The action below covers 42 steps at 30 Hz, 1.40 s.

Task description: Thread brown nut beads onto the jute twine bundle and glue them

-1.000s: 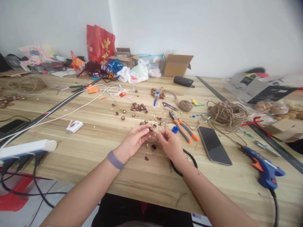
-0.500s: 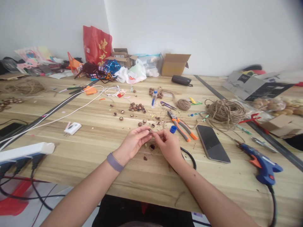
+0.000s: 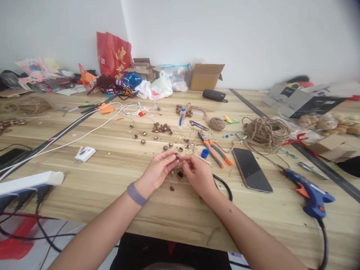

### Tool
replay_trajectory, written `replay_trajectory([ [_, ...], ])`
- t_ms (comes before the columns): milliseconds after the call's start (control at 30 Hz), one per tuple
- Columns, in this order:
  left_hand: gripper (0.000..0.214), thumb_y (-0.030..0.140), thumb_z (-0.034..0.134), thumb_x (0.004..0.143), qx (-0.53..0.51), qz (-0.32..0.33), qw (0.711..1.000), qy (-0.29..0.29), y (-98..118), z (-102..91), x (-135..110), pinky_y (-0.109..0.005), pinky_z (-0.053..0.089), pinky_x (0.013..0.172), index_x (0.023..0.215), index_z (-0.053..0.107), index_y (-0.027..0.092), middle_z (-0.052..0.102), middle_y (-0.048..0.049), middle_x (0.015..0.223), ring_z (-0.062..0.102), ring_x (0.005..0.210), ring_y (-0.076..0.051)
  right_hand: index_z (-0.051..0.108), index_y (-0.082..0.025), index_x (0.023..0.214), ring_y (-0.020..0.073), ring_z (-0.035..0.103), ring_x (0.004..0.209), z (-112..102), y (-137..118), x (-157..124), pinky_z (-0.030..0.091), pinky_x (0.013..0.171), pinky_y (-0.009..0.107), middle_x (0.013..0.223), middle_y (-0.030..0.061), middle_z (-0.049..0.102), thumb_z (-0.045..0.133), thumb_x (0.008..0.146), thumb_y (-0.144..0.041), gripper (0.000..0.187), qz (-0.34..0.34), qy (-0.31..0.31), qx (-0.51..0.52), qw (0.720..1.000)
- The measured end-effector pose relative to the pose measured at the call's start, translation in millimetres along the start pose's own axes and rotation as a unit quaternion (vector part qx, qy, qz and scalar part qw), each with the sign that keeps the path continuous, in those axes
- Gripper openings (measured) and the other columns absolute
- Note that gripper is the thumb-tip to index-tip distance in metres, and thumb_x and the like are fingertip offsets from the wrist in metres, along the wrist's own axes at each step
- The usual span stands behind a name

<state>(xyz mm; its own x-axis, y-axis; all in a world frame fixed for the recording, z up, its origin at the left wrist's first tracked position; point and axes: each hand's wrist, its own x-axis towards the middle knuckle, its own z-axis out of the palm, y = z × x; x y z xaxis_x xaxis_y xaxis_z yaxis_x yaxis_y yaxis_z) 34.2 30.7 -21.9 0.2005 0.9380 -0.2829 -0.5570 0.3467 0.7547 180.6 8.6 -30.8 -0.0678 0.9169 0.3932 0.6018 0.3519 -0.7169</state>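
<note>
My left hand [image 3: 157, 170], with a band at the wrist, pinches a small brown nut shell [image 3: 177, 155] between thumb and fingers. Close against it, my right hand [image 3: 198, 174] is closed on a thin wooden stick [image 3: 203, 159]; its back end sticks out past the knuckles, and the tip is hidden by the fingers. Below the fingertips an open half shell [image 3: 180, 175] and a shell fragment [image 3: 171, 188] lie on the wooden table [image 3: 112, 198]. Beyond my hands sits a cluster of nut shells [image 3: 162, 128], with several more scattered around.
Right of my hands are a blue cap [image 3: 204, 153], orange-grey pliers [image 3: 215, 149], a phone [image 3: 252, 170] and a blue glue gun [image 3: 309, 193]. A small bottle [image 3: 182, 117] stands behind, near twine [image 3: 267, 129]. To the left lie a white adapter [image 3: 85, 154] and a power strip [image 3: 33, 182].
The thin stick now shows behind my right hand, whose fingers have turned slightly. My left hand keeps its pinch on the nut shell. The whole view has shifted a little.
</note>
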Motion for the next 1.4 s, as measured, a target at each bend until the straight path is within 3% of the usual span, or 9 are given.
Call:
replay_trajectory([
  [500, 0.011, 0.005, 0.062, 0.078, -0.004, 0.004, 1.000, 0.007, -0.2, 1.7, -1.8, -0.025, 0.050, 0.088, 0.082, 0.068, 0.014, 0.071, -0.0021, 0.080, 0.067, 0.078, -0.011, 0.042, -0.025, 0.085, 0.0154, 0.056, 0.053, 2.6, -2.1, 0.8, 0.042, 0.052, 0.027, 0.064, -0.0011, 0.062, 0.045, 0.084, -0.024, 0.003, 0.009, -0.031, 0.033, 0.999],
  [733, 0.010, 0.005, 0.064, 0.076, -0.012, 0.010, 1.000, 0.003, 0.6, 2.2, -2.4, -0.026, 0.051, 0.089, 0.081, 0.068, 0.013, 0.070, -0.0023, 0.080, 0.066, 0.077, -0.011, 0.044, -0.024, 0.084, 0.0147, 0.056, 0.053, 1.8, -1.9, 3.2, 0.041, 0.051, 0.026, 0.063, -0.0025, 0.061, 0.049, 0.083, -0.026, 0.005, 0.024, -0.052, 0.037, 0.998],
  [867, 0.013, 0.002, 0.060, 0.078, -0.020, 0.008, 1.000, 0.014, 3.8, 4.7, -4.2, -0.024, 0.051, 0.087, 0.079, 0.068, 0.012, 0.070, -0.0021, 0.077, 0.066, 0.075, -0.010, 0.054, -0.022, 0.078, 0.0121, 0.049, 0.050, -19.0, -4.4, 7.5, 0.036, 0.050, 0.024, 0.059, -0.0029, 0.056, 0.057, 0.081, -0.033, 0.012, 0.006, -0.008, -0.013, 1.000],
  [933, 0.013, 0.002, 0.060, 0.078, -0.020, 0.012, 1.000, 0.010, 4.5, 4.8, -4.3, -0.024, 0.051, 0.088, 0.080, 0.068, 0.012, 0.070, -0.0027, 0.078, 0.066, 0.075, -0.010, 0.060, -0.021, 0.073, 0.0114, 0.048, 0.051, -32.4, -7.3, 7.7, 0.035, 0.049, 0.024, 0.060, -0.0017, 0.058, 0.058, 0.081, -0.035, 0.016, -0.008, -0.050, -0.012, 0.999],
  [1000, 0.012, 0.003, 0.061, 0.078, -0.016, 0.015, 1.000, 0.003, 4.3, 4.1, -3.6, -0.025, 0.051, 0.088, 0.082, 0.068, 0.011, 0.070, -0.0036, 0.078, 0.067, 0.075, -0.011, 0.065, -0.022, 0.072, 0.0113, 0.049, 0.050, -40.4, -10.1, 5.6, 0.034, 0.048, 0.023, 0.058, -0.0025, 0.060, 0.058, 0.082, -0.035, 0.018, -0.002, -0.156, -0.006, 0.988],
  [1067, 0.010, 0.003, 0.061, 0.078, -0.012, 0.017, 1.000, -0.002, 3.7, 3.0, -2.7, -0.025, 0.051, 0.088, 0.082, 0.067, 0.010, 0.070, -0.0043, 0.078, 0.067, 0.075, -0.011, 0.068, -0.023, 0.075, 0.0124, 0.054, 0.054, -39.7, -12.2, 2.2, 0.036, 0.051, 0.023, 0.061, -0.0021, 0.064, 0.061, 0.080, -0.031, 0.011, 0.009, -0.223, -0.037, 0.974],
  [1267, 0.009, 0.004, 0.063, 0.077, -0.006, 0.024, 1.000, -0.002, 3.5, 2.8, -2.8, -0.026, 0.051, 0.088, 0.080, 0.068, 0.011, 0.070, -0.0038, 0.078, 0.066, 0.076, -0.011, 0.067, -0.021, 0.081, 0.0203, 0.062, 0.063, -11.1, -15.7, -5.9, 0.036, 0.052, 0.027, 0.076, 0.0067, 0.070, 0.064, 0.079, -0.026, 0.007, 0.002, -0.204, -0.232, 0.951],
  [1400, 0.008, 0.005, 0.065, 0.075, -0.004, 0.028, 1.000, -0.002, 3.6, 2.5, -3.6, -0.027, 0.051, 0.089, 0.080, 0.068, 0.012, 0.070, -0.0035, 0.078, 0.067, 0.077, -0.012, 0.066, -0.020, 0.083, 0.0209, 0.064, 0.067, -6.7, -18.8, -9.0, 0.037, 0.053, 0.027, 0.085, 0.0092, 0.069, 0.059, 0.082, -0.024, 0.008, -0.009, -0.206, -0.261, 0.943],
])
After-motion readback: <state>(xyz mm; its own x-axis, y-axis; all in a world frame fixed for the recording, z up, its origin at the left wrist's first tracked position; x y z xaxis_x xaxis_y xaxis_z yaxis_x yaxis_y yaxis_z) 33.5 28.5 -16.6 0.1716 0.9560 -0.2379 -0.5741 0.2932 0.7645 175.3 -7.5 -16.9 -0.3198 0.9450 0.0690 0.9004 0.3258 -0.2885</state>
